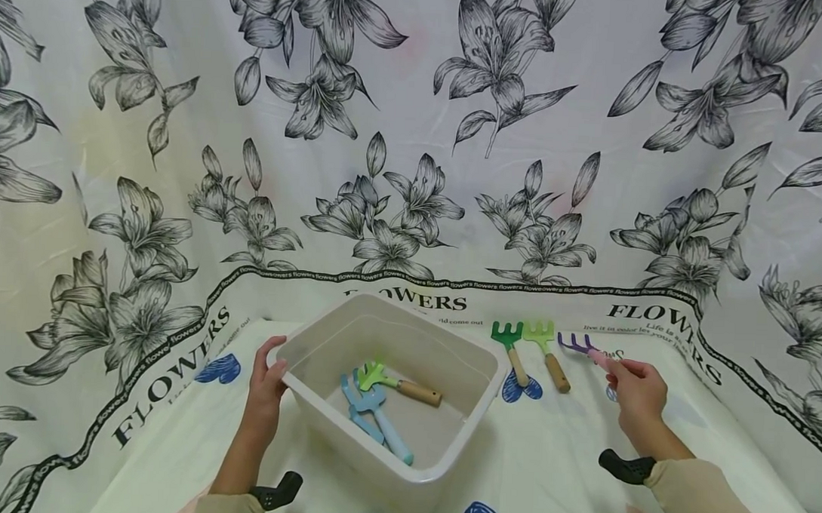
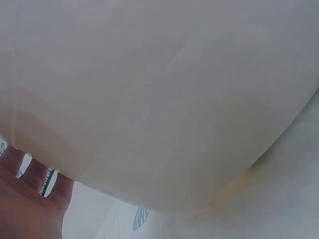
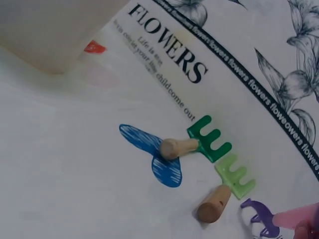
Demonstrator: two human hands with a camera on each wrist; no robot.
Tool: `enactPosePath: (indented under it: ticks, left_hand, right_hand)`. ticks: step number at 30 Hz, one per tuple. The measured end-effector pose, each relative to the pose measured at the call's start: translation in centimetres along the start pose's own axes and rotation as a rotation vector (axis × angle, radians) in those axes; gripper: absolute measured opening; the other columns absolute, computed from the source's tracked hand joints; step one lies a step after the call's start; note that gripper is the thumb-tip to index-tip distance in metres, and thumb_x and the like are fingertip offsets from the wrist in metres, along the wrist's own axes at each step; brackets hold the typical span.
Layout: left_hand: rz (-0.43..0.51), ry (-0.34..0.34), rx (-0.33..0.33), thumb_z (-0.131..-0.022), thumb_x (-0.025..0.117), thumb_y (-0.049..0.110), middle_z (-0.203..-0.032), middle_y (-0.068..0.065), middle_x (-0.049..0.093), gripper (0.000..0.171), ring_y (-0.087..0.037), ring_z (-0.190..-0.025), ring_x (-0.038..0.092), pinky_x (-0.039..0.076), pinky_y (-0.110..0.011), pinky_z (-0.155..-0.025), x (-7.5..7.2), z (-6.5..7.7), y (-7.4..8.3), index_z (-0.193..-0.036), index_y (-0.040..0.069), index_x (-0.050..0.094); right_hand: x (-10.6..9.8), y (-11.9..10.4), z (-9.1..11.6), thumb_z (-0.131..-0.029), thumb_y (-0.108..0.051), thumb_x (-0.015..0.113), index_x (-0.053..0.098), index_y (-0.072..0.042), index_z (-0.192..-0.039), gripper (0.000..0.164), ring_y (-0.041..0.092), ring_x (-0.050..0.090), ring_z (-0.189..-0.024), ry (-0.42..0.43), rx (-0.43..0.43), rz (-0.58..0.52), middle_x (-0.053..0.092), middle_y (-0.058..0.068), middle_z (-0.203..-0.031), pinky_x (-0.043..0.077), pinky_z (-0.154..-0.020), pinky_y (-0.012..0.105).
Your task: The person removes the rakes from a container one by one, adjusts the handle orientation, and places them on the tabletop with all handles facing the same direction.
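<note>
My left hand (image 1: pixel 266 391) grips the bin (image 1: pixel 442 352); an uneven pull could tip it, sliding the blue tools (image 1: pixel 394 435) and lime rake (image 1: pixel 416 392) inside. Right of it lie the green rake (image 1: pixel 516 363) and pale rake (image 1: pixel 554 367). Beside them, my right hand (image 1: pixel 640 394) pinches the purple rake (image 1: pixel 596 356), which a loose hold could let twist.

The head view, the farthest back, looks forward and down over the off-white rectangular plastic bin (image 1: pixel 421 355). The left wrist view faces the bin's outer wall (image 2: pixel 159 109) closely. The right wrist view looks down, sharing the purple-tined, pink-handled rake (image 3: pixel 289 218) with the head view.
</note>
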State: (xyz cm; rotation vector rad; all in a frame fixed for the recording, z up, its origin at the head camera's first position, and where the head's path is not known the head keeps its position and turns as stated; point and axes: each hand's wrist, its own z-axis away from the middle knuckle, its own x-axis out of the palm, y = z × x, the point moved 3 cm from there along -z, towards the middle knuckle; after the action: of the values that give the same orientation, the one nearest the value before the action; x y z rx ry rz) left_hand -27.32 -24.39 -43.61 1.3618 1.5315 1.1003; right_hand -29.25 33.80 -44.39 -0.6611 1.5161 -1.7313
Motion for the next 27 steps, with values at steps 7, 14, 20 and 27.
enactPosePath:
  ticks: [7, 14, 20, 27]
  left_hand:
    - [0.001, 0.001, -0.006, -0.103, 0.035, 0.035, -0.143, -0.003, 0.036, 0.048, -0.022, -0.126, 0.041, 0.021, -0.056, -0.111, -0.1, -0.1, 0.1, -0.147, 0.020, 0.023]
    - [0.001, -0.001, -0.016, -0.103, 0.035, 0.036, -0.143, -0.002, 0.035, 0.050, -0.023, -0.127, 0.040, 0.021, -0.056, -0.111, -0.1, -0.2, 0.0, -0.148, 0.018, 0.023]
    - [0.005, -0.002, -0.012, -0.103, 0.035, 0.036, -0.143, -0.001, 0.036, 0.048, -0.022, -0.127, 0.040, 0.022, -0.056, -0.111, 0.0, -0.3, -0.2, -0.147, 0.021, 0.024]
    - [0.006, 0.004, -0.020, -0.103, 0.035, 0.035, -0.143, 0.000, 0.035, 0.048, -0.021, -0.126, 0.041, 0.023, -0.055, -0.111, -0.1, -0.2, -0.1, -0.147, 0.020, 0.024]
  right_hand:
    - [-0.5, 1.6, -1.4, -0.092, -0.024, 0.066, 0.054, -0.005, -0.116, 0.033, 0.016, 0.061, -0.076, 0.046, 0.013, 0.094, 0.056, 0.006, -0.097, 0.054, -0.064, 0.025]
    - [-1.0, 3.1, -2.3, -0.090, -0.019, 0.066, 0.054, -0.001, -0.119, 0.036, 0.021, 0.055, -0.071, 0.023, 0.036, 0.191, 0.061, 0.004, -0.083, 0.048, -0.059, 0.034]
    - [-1.4, 4.2, -3.3, -0.089, -0.015, 0.066, 0.055, 0.003, -0.117, 0.035, 0.019, 0.052, -0.069, 0.012, 0.003, 0.257, 0.060, 0.006, -0.083, 0.044, -0.053, 0.031]
    - [-1.8, 5.6, -4.4, -0.085, -0.016, 0.067, 0.060, 0.003, -0.110, 0.032, 0.027, 0.054, -0.077, -0.004, -0.106, 0.436, 0.063, 0.009, -0.079, 0.041, -0.061, 0.033]
